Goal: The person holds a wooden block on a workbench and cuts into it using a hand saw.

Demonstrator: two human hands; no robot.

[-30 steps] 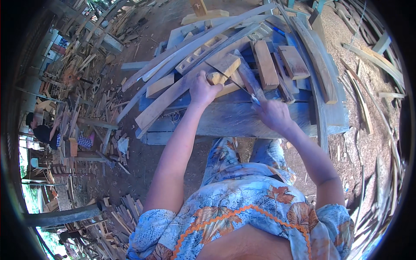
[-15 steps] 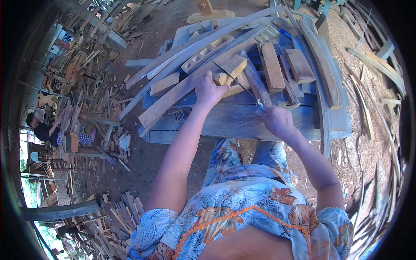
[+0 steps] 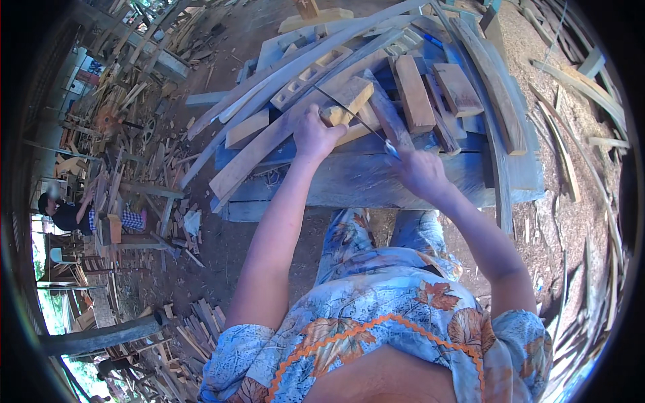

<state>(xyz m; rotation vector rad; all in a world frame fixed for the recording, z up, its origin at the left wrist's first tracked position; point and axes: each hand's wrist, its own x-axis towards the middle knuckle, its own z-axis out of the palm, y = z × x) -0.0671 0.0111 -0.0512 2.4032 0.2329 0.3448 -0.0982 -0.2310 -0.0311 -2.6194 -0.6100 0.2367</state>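
Observation:
A short pale wooden block (image 3: 357,93) lies tilted on top of other pieces of wood on the workbench (image 3: 322,191). My left hand (image 3: 316,136) is closed around its near left end, the thumb pressed against the end face. In my right hand (image 3: 422,173) is the handle of a long thin dark file (image 3: 366,125), the fingers wrapped around it. The file slants up and left across the block, its far end reaching past the block. Under my left hand runs a long wooden board (image 3: 248,164). Most of the handle is hidden by my right hand.
Wooden blocks (image 3: 413,94) and a slotted piece of wood (image 3: 312,77) crowd the bench. Long curved strips (image 3: 494,87) lie at its right side, near a blue pen-like object (image 3: 433,41). Scrap heaps cover the left floor, where a person (image 3: 70,211) sits.
The file has slid slightly up and left over the block, my right hand moving with it. My left hand keeps its grip on the block. The whole view has shifted a little.

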